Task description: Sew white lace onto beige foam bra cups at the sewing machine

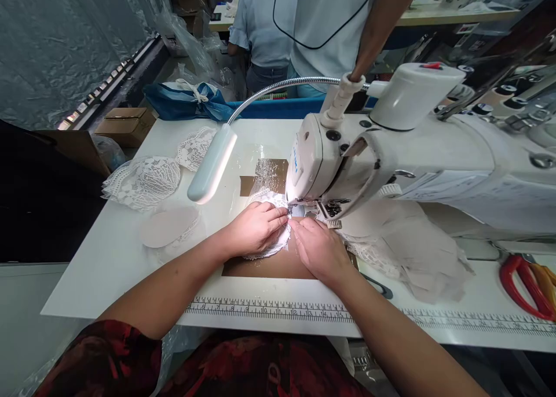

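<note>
A round white lace piece [268, 197] lies under the needle area of a white sewing machine [319, 154]. My left hand [258, 226] rests over this lace piece, fingers together and fingertips pressed on it just left of the presser foot. Close by on the right, my right hand [319, 246] pinches the edge of the piece in front of the foot. The fingertips of both hands almost meet there. Beneath them, brown tape [264, 268] covers part of the white table. The needle tip and the exact stitch point are too small to make out.
Stacked lace pieces [145, 180] and a pale oval piece [169, 226] lie on the left. A lamp [212, 164] arches over the table. Sheer fabric pieces [417, 252] and red-handled scissors [523, 284] are on the right. Two people [269, 32] stand behind the machine.
</note>
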`<control>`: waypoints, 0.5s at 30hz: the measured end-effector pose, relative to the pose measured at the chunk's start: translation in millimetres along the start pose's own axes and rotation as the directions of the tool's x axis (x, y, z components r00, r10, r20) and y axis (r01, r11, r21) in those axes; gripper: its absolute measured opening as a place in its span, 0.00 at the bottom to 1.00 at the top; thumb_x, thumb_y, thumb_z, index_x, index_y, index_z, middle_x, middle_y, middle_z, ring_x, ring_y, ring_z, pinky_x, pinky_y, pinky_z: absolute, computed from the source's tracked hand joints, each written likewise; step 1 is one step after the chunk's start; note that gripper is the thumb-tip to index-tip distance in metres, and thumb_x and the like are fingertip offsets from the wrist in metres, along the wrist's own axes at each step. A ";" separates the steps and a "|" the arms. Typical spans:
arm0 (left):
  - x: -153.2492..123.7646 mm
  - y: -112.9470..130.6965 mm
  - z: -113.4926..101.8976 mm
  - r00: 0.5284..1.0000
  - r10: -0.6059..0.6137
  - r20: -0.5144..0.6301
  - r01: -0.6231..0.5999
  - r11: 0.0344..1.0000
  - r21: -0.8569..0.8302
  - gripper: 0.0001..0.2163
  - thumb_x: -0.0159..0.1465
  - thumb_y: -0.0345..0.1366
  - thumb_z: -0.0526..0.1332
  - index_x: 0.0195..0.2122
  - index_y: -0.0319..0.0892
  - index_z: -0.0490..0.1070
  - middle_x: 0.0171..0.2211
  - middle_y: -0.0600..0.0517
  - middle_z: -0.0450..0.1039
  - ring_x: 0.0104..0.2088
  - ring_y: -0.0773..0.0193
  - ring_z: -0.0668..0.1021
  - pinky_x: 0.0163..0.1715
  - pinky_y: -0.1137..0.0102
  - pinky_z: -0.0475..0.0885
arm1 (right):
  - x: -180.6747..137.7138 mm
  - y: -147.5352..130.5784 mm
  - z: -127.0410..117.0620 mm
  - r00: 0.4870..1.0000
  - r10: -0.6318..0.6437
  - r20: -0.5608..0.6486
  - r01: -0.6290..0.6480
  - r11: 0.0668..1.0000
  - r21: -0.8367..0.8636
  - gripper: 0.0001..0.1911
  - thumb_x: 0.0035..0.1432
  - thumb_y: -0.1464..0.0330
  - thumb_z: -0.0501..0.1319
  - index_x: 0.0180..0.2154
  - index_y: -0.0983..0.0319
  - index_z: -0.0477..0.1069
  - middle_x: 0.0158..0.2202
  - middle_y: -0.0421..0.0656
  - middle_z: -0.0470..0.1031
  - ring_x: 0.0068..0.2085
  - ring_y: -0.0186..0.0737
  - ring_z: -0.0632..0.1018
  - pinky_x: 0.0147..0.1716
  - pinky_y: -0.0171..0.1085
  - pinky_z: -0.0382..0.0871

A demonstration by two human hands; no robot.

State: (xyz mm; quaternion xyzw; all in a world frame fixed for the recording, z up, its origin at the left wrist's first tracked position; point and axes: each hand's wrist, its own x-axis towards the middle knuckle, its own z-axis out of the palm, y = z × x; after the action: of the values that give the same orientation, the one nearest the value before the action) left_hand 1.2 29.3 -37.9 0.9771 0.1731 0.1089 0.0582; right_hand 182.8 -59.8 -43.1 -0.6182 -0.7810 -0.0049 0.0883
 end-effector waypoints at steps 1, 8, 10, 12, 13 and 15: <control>0.2 -0.4 0.3 1.000 0.003 0.001 -0.003 1.000 -0.004 0.17 0.70 0.35 0.50 0.54 0.36 0.70 0.54 0.39 0.70 0.46 0.55 0.73 0.44 0.60 0.69 | 0.2 0.1 0.3 1.000 -0.002 -0.004 0.002 1.000 -0.003 0.19 0.61 0.75 0.49 0.47 0.62 0.74 0.36 0.47 0.76 0.35 0.41 0.73 0.33 0.37 0.61; -0.5 -4.6 4.8 1.000 0.007 -0.003 -0.007 1.000 -0.028 0.15 0.69 0.33 0.51 0.54 0.36 0.70 0.55 0.43 0.71 0.48 0.56 0.72 0.47 0.62 0.68 | -0.3 2.8 2.0 0.999 -0.031 -0.035 0.031 0.999 0.012 0.19 0.61 0.75 0.50 0.49 0.63 0.74 0.35 0.46 0.77 0.36 0.42 0.74 0.34 0.37 0.62; -0.8 -5.4 6.1 1.000 0.010 -0.017 -0.010 0.999 -0.033 0.15 0.69 0.33 0.52 0.53 0.36 0.70 0.54 0.44 0.71 0.49 0.57 0.72 0.48 0.62 0.68 | -0.8 3.6 2.3 0.998 -0.035 -0.046 0.036 0.999 0.023 0.18 0.61 0.74 0.50 0.47 0.63 0.75 0.34 0.46 0.77 0.35 0.41 0.74 0.34 0.37 0.63; -0.7 -5.8 7.0 0.999 0.010 -0.031 -0.011 0.999 -0.041 0.14 0.69 0.33 0.52 0.52 0.37 0.70 0.54 0.45 0.72 0.49 0.57 0.72 0.48 0.62 0.69 | -1.4 4.3 2.1 0.998 -0.039 -0.053 0.041 0.999 0.035 0.18 0.62 0.74 0.50 0.46 0.63 0.76 0.34 0.46 0.77 0.36 0.41 0.74 0.35 0.37 0.63; -0.5 -5.8 7.3 0.999 0.010 -0.037 -0.011 0.999 -0.044 0.14 0.69 0.33 0.52 0.52 0.37 0.71 0.54 0.45 0.72 0.49 0.58 0.73 0.48 0.62 0.69 | -1.6 4.7 2.0 0.997 -0.042 -0.057 0.045 0.998 0.041 0.18 0.62 0.74 0.50 0.47 0.63 0.75 0.35 0.46 0.77 0.36 0.41 0.74 0.35 0.37 0.63; 0.4 -5.9 7.6 0.999 0.008 -0.046 -0.010 0.999 -0.047 0.14 0.69 0.33 0.53 0.51 0.37 0.71 0.53 0.45 0.73 0.48 0.58 0.74 0.48 0.62 0.69 | -1.8 5.4 1.4 0.997 -0.047 -0.064 0.050 0.997 0.050 0.18 0.62 0.74 0.50 0.48 0.63 0.75 0.36 0.46 0.77 0.37 0.41 0.74 0.35 0.36 0.62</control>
State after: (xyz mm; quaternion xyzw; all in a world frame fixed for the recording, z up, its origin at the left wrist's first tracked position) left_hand 1.5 34.3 -46.2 0.9735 0.1675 0.1357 0.0770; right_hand 188.3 -60.1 -45.3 -0.5961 -0.7925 -0.0061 0.1287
